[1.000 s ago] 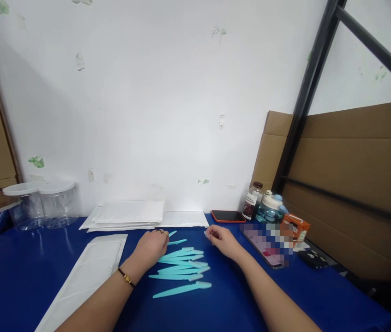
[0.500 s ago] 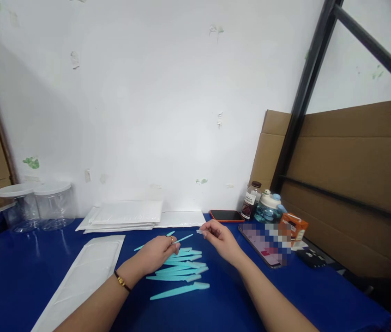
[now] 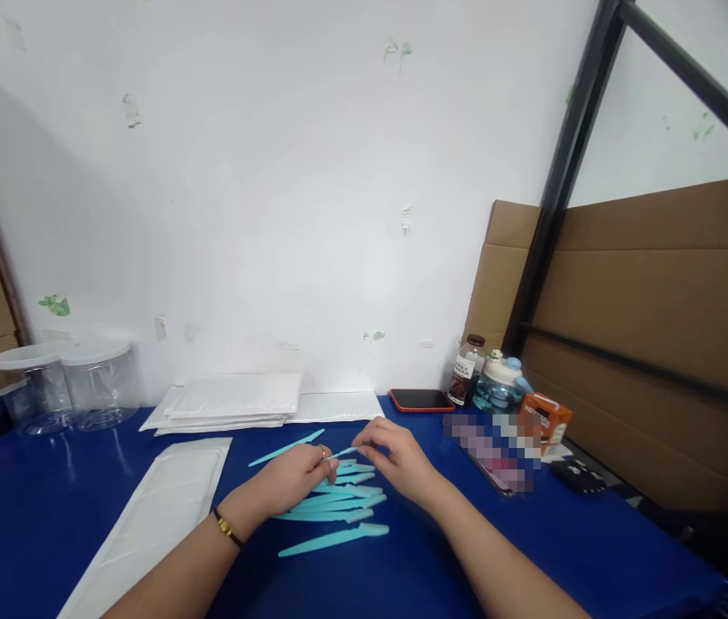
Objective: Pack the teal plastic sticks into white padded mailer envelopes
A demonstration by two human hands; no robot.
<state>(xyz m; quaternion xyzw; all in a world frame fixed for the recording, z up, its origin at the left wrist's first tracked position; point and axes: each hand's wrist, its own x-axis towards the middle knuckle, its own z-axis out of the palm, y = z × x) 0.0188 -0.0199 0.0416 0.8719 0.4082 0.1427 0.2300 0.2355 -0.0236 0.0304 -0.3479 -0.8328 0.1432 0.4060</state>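
Between the finger and thumb of my left hand [image 3: 304, 471] is a thin turquoise eyebrow razor [image 3: 341, 453], its end pointing right. My right hand [image 3: 393, 451] is closed at that end, fingertips pinching a small clear cap that they mostly hide. Whether the cap is fully on the blade I cannot tell. Below both hands several turquoise eyebrow razors [image 3: 331, 517] lie in a loose row on the blue table. The nearest razor [image 3: 333, 541] lies apart from the others, and another razor [image 3: 286, 448] slants behind my left hand.
White padded mailers [image 3: 235, 397] are stacked by the wall; one long mailer [image 3: 150, 524] lies at left. Two clear jars [image 3: 100, 387] stand further left. At right are an orange-edged phone [image 3: 421, 400], another phone [image 3: 498, 464], a brown-capped bottle [image 3: 465, 378] and an orange box [image 3: 545, 421].
My right hand has moved left, bringing the clear cap to the end of the razor in my left hand. The left hand has stayed nearly in place. The view has shifted slightly.
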